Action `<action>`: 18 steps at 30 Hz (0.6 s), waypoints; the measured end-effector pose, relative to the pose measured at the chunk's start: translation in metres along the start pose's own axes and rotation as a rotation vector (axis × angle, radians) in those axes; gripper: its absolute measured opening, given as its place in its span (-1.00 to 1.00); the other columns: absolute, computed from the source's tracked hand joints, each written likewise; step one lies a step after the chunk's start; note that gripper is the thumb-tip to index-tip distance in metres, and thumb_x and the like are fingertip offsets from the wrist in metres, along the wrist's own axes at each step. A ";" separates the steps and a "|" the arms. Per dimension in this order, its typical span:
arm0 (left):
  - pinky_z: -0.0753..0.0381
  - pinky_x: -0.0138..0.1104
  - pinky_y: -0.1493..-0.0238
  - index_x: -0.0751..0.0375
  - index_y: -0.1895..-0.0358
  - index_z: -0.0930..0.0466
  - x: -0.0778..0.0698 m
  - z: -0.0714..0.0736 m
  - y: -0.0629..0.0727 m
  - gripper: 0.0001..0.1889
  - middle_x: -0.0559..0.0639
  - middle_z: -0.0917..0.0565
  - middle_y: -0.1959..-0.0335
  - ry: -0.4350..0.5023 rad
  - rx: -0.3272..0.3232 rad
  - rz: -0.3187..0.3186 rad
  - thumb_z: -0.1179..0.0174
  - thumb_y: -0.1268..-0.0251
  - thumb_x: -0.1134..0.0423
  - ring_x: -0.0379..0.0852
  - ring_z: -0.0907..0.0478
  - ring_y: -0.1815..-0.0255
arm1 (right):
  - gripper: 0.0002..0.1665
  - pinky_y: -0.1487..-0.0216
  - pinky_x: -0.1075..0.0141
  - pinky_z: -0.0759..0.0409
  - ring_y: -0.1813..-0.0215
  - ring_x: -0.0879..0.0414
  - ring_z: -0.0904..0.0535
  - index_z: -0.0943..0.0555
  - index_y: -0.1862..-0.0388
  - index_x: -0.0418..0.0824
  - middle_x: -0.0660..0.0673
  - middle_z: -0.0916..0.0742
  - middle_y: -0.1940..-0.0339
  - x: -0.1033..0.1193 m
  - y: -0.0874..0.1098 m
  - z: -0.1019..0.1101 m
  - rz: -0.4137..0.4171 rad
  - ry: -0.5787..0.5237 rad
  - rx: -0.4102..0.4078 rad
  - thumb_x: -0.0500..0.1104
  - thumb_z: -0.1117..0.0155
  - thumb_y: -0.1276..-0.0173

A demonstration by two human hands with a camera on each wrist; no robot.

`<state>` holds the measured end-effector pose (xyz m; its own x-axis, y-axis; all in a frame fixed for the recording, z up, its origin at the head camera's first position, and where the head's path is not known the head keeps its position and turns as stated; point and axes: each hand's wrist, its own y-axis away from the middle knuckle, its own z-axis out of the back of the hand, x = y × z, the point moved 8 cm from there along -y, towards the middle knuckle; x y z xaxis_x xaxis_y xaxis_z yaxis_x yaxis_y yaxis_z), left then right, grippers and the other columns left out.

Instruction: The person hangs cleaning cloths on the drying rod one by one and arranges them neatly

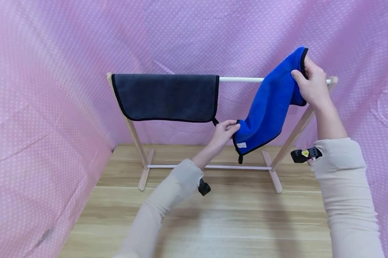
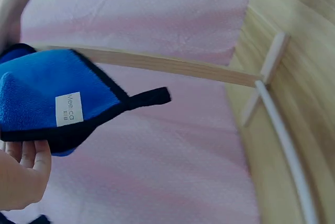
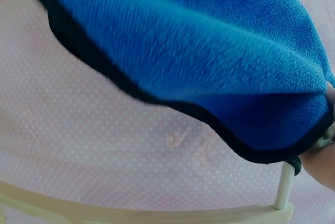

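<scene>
A blue towel point(image 1: 268, 107) with black edging slants across the right part of the rack's white top rod point(image 1: 240, 79). My right hand point(image 1: 314, 84) grips its upper right edge, thumb on the near face, close to the rod's right end. Lower down, my left hand point(image 1: 224, 134) pinches the towel's left edge near a white label point(image 2: 69, 109) and a black hanging loop point(image 2: 149, 98). In the right wrist view the towel spreads over much of the picture, and only part of the right hand point(image 3: 320, 156) shows at the edge.
A dark grey towel point(image 1: 168, 96) hangs folded over the left part of the top rod. The wooden rack stands on a wood-grain table point(image 1: 239, 222), its lower rod point(image 1: 219, 167) joining two feet. Pink dotted cloth point(image 1: 187, 36) surrounds it behind and at the sides.
</scene>
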<state>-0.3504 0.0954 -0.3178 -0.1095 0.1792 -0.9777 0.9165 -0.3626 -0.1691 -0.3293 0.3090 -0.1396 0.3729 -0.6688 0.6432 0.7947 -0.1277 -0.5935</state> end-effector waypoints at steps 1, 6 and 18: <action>-0.55 -0.48 0.34 0.51 0.03 -0.48 -0.005 0.001 0.000 -0.73 0.19 -0.64 0.29 -0.002 -0.001 0.005 -0.05 -0.29 0.36 -0.31 -0.50 0.43 | -0.51 0.16 0.57 -0.36 0.28 0.44 -0.45 -0.41 -0.26 -0.03 0.24 -0.59 0.31 0.000 0.000 -0.001 0.004 -0.018 0.001 -0.23 -0.03 -0.34; -0.45 -0.52 0.42 0.46 0.14 -0.49 -0.037 0.009 -0.001 -0.78 -0.11 -0.53 0.50 -0.014 -0.005 -0.013 -0.03 -0.32 0.32 -0.31 -0.44 0.50 | -0.47 0.17 0.60 -0.37 0.24 0.41 -0.47 -0.37 -0.29 -0.03 0.23 -0.59 0.29 -0.001 0.000 0.004 -0.029 -0.121 0.002 -0.29 0.00 -0.34; -0.59 -0.39 0.29 0.34 -0.05 -0.50 -0.109 0.013 0.004 -0.70 0.13 -0.66 0.26 -0.032 0.054 -0.122 0.01 -0.37 0.26 -0.22 -0.54 0.42 | -0.39 0.18 0.61 -0.50 0.13 0.23 -0.55 -0.34 -0.31 -0.11 -0.04 -0.64 0.15 -0.007 0.010 0.040 -0.073 -0.679 -0.026 -0.44 0.00 -0.29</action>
<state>-0.3395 0.0625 -0.2138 -0.2321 0.1956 -0.9528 0.8738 -0.3885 -0.2926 -0.3051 0.3413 -0.1304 0.5435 -0.0511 0.8379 0.8205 -0.1786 -0.5431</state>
